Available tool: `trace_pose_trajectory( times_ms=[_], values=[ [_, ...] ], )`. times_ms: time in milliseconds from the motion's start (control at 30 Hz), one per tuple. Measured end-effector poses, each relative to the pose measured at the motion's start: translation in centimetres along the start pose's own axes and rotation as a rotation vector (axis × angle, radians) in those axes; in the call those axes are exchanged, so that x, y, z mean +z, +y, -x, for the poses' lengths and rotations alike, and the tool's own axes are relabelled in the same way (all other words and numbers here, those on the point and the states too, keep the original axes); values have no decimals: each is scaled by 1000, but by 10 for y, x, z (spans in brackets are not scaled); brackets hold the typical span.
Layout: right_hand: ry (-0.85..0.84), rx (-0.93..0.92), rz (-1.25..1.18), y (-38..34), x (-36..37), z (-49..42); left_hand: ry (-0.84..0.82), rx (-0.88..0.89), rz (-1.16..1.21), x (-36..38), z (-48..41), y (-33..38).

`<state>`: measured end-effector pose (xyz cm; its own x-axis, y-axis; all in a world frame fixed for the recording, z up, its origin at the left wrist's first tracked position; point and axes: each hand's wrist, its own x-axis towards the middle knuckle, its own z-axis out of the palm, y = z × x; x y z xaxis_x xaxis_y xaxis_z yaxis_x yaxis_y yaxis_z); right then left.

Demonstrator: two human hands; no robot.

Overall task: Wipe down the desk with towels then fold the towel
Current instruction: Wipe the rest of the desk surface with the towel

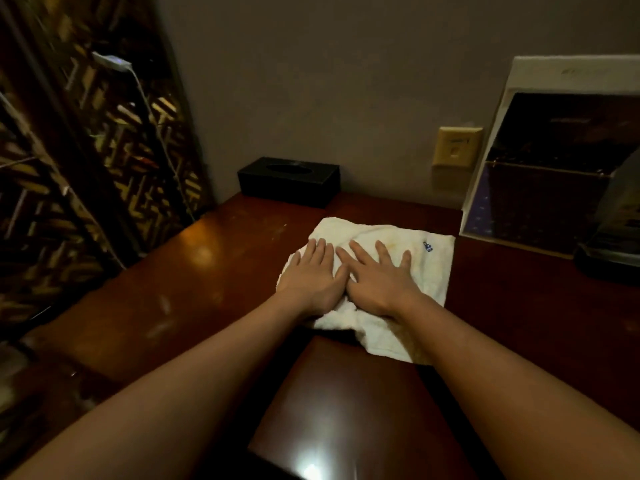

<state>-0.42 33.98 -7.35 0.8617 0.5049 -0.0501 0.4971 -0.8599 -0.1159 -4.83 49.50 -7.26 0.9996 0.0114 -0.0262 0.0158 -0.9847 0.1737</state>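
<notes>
A white towel [426, 268] with a small blue mark near its far right corner lies spread and rumpled on the dark red-brown wooden desk [194, 278]. My left hand [310, 275] rests flat on the towel's left part, fingers together and stretched out. My right hand [379, 277] lies flat beside it on the towel's middle, fingers spread. The two hands touch at the thumbs. Neither hand grips the cloth. The near edge of the towel hangs over the desk's front edge above a glossy wooden chair back [343, 403].
A black tissue box [289, 180] stands at the back of the desk against the wall. A standing framed card [554, 161] and a dark base [609, 261] are at the back right. A wall socket plate [456, 147] sits above the desk. A patterned screen with a white cable [149, 109] is to the left.
</notes>
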Motion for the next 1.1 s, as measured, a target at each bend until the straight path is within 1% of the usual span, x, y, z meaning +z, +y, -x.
trace_pose_trajectory(
  times_ms=[167, 333, 433, 533, 633, 800, 933, 1100],
  values=[
    [20, -42, -19, -55, 8, 73, -1, -11, -3, -1, 91, -15],
    [-6, -61, -25, -107, 10, 140, 2, -8, -19, -5, 173, -29],
    [-1, -69, -25, -132, 14, 168, 14, -25, -29, -7, 209, -38],
    [13, -55, 9, -152, 22, 181, -17, -22, -29, -7, 225, -49],
    [11, -36, 10, -159, 23, 183, -36, -26, -31, -8, 225, -55],
    [-22, -26, -10, -164, 20, 161, -18, -48, -21, -10, 205, -67],
    [-26, 2, -27, -169, 18, 134, -25, -39, 5, -14, 175, -77],
    [-11, 8, -46, -153, 14, 81, -21, -12, 3, -18, 123, -83]
  ],
)
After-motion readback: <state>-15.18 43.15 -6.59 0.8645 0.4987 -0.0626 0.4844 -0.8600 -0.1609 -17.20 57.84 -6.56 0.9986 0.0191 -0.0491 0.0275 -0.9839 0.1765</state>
